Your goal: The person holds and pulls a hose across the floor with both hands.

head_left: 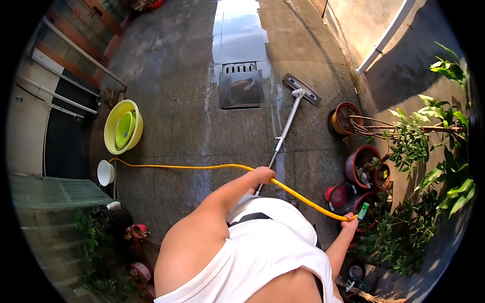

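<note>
While a yellow hose [301, 198] stretches rightward from beside a white tub [105, 173] across paving [166, 131], a person's left hand [263, 175] is wrapped around it; the right hand [349, 220] grips it near a green fitting [363, 210], close to potted plants [411, 141].

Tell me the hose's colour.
The hose is yellow-orange, seen best in the head view.

The yellow hose [303, 199] runs left to right, gently curved.
</note>
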A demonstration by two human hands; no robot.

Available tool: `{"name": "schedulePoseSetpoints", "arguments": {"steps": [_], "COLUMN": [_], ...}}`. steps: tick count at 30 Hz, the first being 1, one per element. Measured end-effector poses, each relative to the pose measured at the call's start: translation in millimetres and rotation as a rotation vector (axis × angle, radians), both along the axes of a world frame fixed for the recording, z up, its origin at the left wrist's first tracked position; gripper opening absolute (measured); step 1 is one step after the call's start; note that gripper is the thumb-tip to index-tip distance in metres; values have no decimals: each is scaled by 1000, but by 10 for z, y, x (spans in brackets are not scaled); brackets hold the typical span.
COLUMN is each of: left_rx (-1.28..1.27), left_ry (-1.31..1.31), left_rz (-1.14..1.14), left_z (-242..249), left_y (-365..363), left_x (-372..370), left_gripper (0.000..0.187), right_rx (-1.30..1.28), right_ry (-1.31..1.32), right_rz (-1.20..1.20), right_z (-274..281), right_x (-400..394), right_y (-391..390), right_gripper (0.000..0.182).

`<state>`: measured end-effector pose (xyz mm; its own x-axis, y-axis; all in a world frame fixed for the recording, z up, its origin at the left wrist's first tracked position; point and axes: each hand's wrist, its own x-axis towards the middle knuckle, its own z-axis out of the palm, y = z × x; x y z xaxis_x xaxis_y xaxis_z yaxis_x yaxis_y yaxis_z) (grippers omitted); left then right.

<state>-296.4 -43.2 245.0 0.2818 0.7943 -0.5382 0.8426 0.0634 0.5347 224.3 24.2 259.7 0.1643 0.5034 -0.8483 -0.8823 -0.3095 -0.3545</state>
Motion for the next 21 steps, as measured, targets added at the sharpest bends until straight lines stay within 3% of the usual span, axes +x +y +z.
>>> {"name": "schedulePoseSetpoints", "arguments": {"steps": [21], "left_rx": [-46], "left_ry": [45], "left_rz": [-63], "left_z": [54], "left_y": [32], "left_x": [-36], "left_gripper": [27], "right_rx": [23], "right_ry": [78], "right_rz": [-10], "right_z": [-30], "right_x": [-28], "right_y": [-100], "right_gripper": [37]}}
